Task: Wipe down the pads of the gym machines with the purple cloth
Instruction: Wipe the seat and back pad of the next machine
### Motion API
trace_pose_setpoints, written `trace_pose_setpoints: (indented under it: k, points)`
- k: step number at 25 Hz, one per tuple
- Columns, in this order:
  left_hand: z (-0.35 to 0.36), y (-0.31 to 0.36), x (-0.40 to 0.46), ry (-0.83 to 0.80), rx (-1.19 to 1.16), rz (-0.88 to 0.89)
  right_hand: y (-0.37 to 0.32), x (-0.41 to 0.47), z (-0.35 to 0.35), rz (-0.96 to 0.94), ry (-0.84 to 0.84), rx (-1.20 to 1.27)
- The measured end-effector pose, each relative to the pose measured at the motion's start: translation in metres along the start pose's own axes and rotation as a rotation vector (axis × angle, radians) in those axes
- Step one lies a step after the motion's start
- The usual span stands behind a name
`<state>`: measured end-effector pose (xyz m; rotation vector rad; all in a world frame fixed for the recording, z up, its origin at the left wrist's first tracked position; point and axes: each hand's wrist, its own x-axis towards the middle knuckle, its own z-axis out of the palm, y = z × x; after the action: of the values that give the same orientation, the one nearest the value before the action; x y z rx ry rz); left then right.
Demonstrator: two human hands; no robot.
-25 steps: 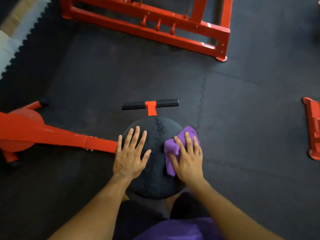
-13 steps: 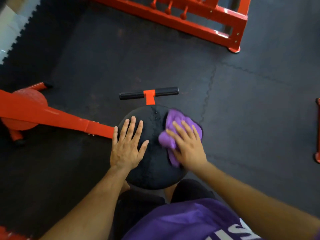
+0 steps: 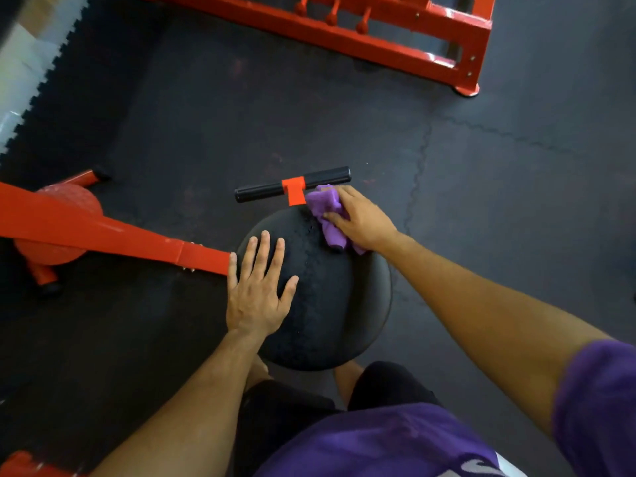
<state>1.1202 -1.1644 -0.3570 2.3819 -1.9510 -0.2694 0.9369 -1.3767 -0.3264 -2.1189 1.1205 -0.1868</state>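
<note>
Head view: our right hand [image 3: 361, 220] clutches the cloth [image 3: 325, 215] at the pad's [image 3: 330, 304] far edge; left hand [image 3: 256, 290] lies flat, bracing. Cloth looks soft, light (bunches easily), so we'd keep it wadded under the fingers.

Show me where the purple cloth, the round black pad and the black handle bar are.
purple cloth [image 3: 323, 205]: head view, on its bunched upper part.
round black pad [image 3: 330, 304]: head view, on its bare top surface.
black handle bar [image 3: 258, 193]: head view, on its left grip.
</note>
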Motion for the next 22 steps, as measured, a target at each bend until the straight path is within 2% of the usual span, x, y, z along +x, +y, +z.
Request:
trace_pose_setpoints:
  k: [4, 7, 9, 12, 14, 18, 22]
  points:
    - [-0.003, -0.010, 0.014, -0.014, 0.010, 0.137, 0.007, -0.078, -0.008, 0.079, 0.246, 0.138]
    - [-0.015, -0.019, 0.029, -0.057, 0.054, 0.255, 0.008, -0.140, -0.013, 0.059, 0.256, 0.020]
    - [-0.022, -0.013, 0.025, -0.003, 0.043, 0.146, 0.006, -0.173, -0.008, -0.029, 0.199, -0.117]
    - [-0.019, 0.020, -0.019, 0.101, -0.122, -0.171, 0.010, -0.194, 0.000, -0.188, 0.171, -0.274]
    - [-0.007, 0.050, -0.053, 0.078, -0.185, -0.288, 0.012, -0.194, 0.004, -0.258, 0.194, -0.324]
    - [0.006, 0.073, -0.065, 0.025, -0.188, -0.401, 0.014, -0.170, 0.018, -0.406, 0.102, -0.455]
    - [0.008, 0.062, -0.061, 0.044, -0.080, -0.305, 0.011, -0.133, 0.036, -0.376, 0.045, -0.530]
